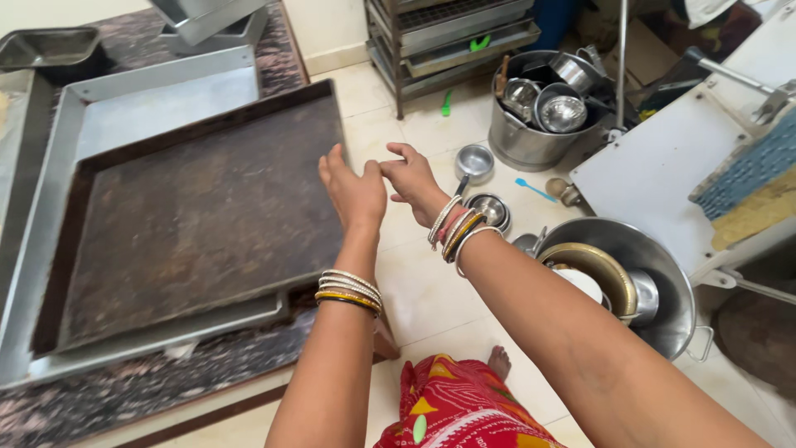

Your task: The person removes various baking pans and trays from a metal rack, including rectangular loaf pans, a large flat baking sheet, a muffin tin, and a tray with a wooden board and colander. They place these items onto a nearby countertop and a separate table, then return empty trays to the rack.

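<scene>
My left hand (352,192) and my right hand (412,178) meet in the air just past the right edge of a large dark baking tray (199,216). The right hand's bent fingers touch the left hand near its thumb. Neither hand holds anything. Both wrists carry several bangles. The dark tray lies flat on a larger steel tray (149,108), which rests on a speckled stone counter (124,398). The dark tray's surface is bare.
On the tiled floor stand a steel pot (531,145) full of vessels, two small steel bowls (474,160) (491,209), a blue spatula (535,189) and a wide steel basin (667,282) holding dishes. A metal rack (448,41) stands behind, a white machine (663,166) at right.
</scene>
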